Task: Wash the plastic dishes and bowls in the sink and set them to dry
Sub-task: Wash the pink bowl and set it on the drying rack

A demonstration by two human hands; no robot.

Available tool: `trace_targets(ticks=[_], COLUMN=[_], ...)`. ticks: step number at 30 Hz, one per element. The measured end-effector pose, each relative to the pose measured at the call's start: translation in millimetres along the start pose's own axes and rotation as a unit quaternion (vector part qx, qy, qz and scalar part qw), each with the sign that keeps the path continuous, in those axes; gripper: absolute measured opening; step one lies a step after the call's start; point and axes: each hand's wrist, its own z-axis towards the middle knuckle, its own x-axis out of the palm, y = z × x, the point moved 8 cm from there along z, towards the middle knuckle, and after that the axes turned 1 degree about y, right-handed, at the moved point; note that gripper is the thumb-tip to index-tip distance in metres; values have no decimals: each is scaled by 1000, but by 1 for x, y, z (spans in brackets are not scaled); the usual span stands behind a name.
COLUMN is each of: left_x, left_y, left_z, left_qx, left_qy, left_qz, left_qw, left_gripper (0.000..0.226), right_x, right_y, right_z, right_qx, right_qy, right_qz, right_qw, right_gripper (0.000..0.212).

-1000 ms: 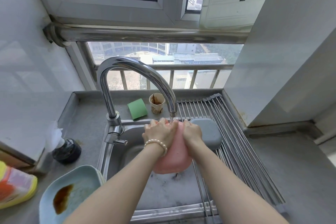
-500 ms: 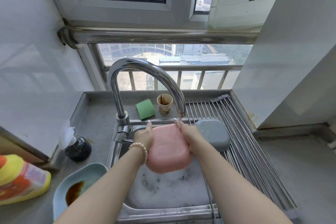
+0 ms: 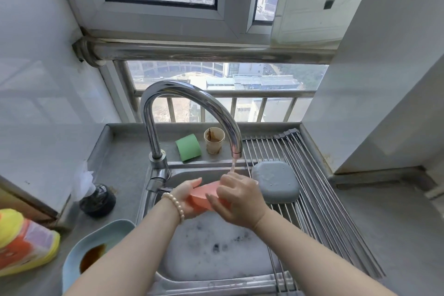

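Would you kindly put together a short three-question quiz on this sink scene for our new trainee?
1. True or false: the pink dish is held under the faucet by both the left hand and the right hand.
2. Where does the grey dish lie? A) in the suds B) upside down on the drying rack C) on the left counter
3. Fill in: the light blue dish holds a ____ liquid.

Key: 1 true; 2 B; 3 brown.

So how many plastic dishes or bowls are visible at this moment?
3. A pink dish held by both hands under the running tap, a grey dish upside down on the drying rack, and a dirty pale-blue dish on the counter left of the sink. Foam may hide others.
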Motion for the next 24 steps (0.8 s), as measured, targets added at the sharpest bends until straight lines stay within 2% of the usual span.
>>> trace_targets(ticks=[1,3,5,7,8,9,11,15,17,20,22,24], left_x=[-3,-8,-10,-12,-12,-12,-8,1,2,8,13,14], left_y=[-3,-8,-15,-21,-22,-22,-20,-18,-15,-4,4,7], left_z=[2,-1,-5,-12,-13,-13,-14,-20,-20,-14,-9,-5], left_qx=[25,79,158,231,259,274,292,315,302,245,202,182], left_qy=[-10,-29,-63,-108,-130,-145,-144,-124,-97,-2,43,53], left_qz=[-4,-2,53,116,139,153,144,105,60,-33,-95,-132], left_qw=[1000,996,984,960,947,938,935,935,947,969,974,973], left_gripper=[55,52,46,39,38,38,35,31,33,41,48,50], right_x=[7,26,44,53,59,64,74,86,89,91,94,97], right_y=[4,-4,-22,-43,-49,-53,-56,-50,-42,-32,-26,-20], right_z=[-7,-20,-44,-64,-71,-76,-75,-54,-43,-29,-24,-23], right_qx=[-1,86,189,268,301,331,384,457,453,412,397,390], right_qy=[40,178,326,415,445,463,466,419,402,390,396,402], right_qz=[24,56,-2,-50,-58,-59,-41,3,27,60,79,108], right_qw=[999,979,926,868,841,820,796,785,795,821,824,821], right_gripper=[43,52,85,112,113,106,89,85,78,68,68,67])
